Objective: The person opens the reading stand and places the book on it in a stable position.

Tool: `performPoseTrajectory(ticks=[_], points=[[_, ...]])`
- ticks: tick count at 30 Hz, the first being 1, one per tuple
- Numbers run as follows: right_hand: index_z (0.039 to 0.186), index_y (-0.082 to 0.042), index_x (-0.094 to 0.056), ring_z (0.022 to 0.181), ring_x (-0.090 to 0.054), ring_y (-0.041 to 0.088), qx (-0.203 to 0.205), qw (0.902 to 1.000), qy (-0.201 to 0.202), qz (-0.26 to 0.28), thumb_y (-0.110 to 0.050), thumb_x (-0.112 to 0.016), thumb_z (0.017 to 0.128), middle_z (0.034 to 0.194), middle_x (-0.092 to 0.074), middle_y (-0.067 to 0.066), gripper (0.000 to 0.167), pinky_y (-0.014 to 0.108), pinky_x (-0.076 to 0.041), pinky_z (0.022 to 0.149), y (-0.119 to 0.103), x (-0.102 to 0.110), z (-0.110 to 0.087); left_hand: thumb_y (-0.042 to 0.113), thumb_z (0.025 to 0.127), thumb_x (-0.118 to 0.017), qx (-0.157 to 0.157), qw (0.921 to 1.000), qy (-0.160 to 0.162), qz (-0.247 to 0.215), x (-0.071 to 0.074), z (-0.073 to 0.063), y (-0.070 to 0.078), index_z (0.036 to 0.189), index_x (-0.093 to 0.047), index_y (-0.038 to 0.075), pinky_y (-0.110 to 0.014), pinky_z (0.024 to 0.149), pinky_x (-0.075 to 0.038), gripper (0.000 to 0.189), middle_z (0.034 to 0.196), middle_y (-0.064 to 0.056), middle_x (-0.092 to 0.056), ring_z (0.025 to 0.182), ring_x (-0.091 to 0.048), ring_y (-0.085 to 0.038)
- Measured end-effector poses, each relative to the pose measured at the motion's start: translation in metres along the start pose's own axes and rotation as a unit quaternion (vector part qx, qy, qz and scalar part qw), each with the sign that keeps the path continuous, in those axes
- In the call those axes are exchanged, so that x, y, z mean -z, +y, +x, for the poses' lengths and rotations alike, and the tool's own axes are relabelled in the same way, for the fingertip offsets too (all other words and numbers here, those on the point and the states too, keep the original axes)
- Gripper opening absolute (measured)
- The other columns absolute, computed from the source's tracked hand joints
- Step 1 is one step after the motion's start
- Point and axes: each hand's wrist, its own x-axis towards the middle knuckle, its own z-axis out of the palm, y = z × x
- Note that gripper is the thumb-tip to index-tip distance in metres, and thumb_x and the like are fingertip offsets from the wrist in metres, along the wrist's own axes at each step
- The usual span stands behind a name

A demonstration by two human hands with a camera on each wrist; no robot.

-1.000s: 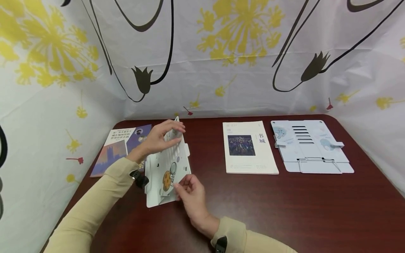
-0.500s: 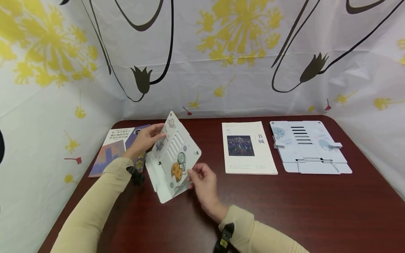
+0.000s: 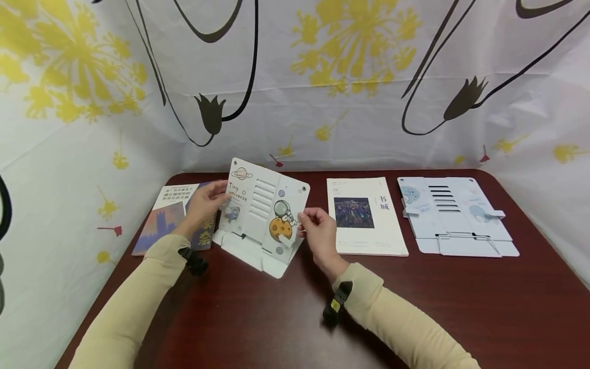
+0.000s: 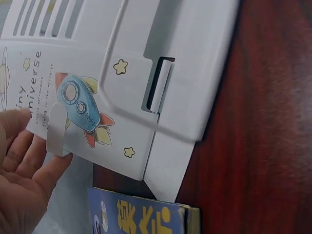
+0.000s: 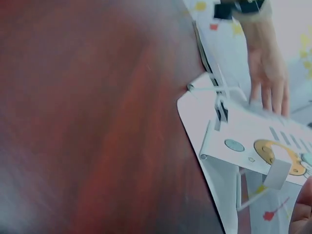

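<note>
A white book stand (image 3: 262, 215) printed with an astronaut and "Tiny universe" stands on the left part of the table, its panel raised over a base plate. My left hand (image 3: 203, 205) holds the panel's left edge. In the left wrist view its thumb (image 4: 17, 119) lies on the front, beside a white page clip (image 4: 57, 129) and a printed rocket. At the right edge my right hand (image 3: 320, 233) pinches the panel near the astronaut. The right wrist view shows wire supports (image 5: 239, 190) behind the panel, and only part of the right hand.
A purple and white book (image 3: 161, 220) lies left of the stand, partly under my left arm. Right of the stand lies a cream book (image 3: 369, 238) with a dark picture. A second, pale blue book stand (image 3: 461, 215) lies folded flat at the far right.
The stand has turned from nearly edge-on to face me, its right side swinging rightward and away. My right hand has moved right and up with it; the left hand keeps to the left edge.
</note>
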Motion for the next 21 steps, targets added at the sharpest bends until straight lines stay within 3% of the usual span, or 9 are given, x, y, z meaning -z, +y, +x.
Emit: performPoseTrajectory(ticks=[7, 13, 17, 21], points=[[0.098, 0.003, -0.063, 0.057, -0.056, 0.008, -0.015, 0.9985, 0.001, -0.052, -0.005, -0.062, 0.09, 0.079, -0.058, 0.004, 0.012, 0.021, -0.052, 0.054, -0.006, 0.0, 0.033, 0.012, 0.093, -0.059, 0.039, 0.9983, 0.03, -0.032, 0.004, -0.011, -0.003, 0.134, -0.05, 0.002, -0.012, 0.071, -0.048, 0.043, 0.13, -0.021, -0.055, 0.116, -0.056, -0.032], [0.099, 0.003, -0.064, 0.056, -0.054, 0.009, -0.008, 0.9973, 0.006, -0.073, -0.008, -0.062, 0.09, 0.077, -0.057, 0.004, 0.014, 0.02, -0.051, 0.054, -0.008, -0.001, 0.059, 0.011, 0.094, -0.057, 0.051, 0.9965, 0.032, -0.058, 0.003, -0.017, -0.003, 0.135, -0.048, 0.002, -0.026, 0.078, -0.054, 0.043, 0.132, -0.021, -0.054, 0.112, -0.058, -0.031], [0.102, 0.002, -0.064, 0.057, -0.055, 0.011, -0.017, 0.9959, -0.005, -0.089, -0.01, -0.062, 0.091, 0.076, -0.057, 0.003, 0.017, 0.023, -0.053, 0.057, -0.01, 0.0, 0.067, 0.011, 0.094, -0.057, 0.055, 0.9956, 0.037, -0.066, 0.003, -0.019, -0.002, 0.135, -0.049, 0.002, -0.036, 0.086, -0.053, 0.042, 0.132, -0.021, -0.053, 0.114, -0.057, -0.032], [0.109, 0.002, -0.062, 0.062, -0.056, 0.011, -0.032, 0.9969, 0.005, -0.072, -0.013, -0.061, 0.092, 0.082, -0.057, 0.005, 0.023, 0.024, -0.053, 0.061, -0.011, 0.0, 0.064, 0.01, 0.094, -0.057, 0.049, 0.9948, 0.037, -0.081, 0.007, -0.02, -0.004, 0.135, -0.049, 0.0, -0.028, 0.086, -0.052, 0.043, 0.133, -0.021, -0.053, 0.111, -0.06, -0.022]])
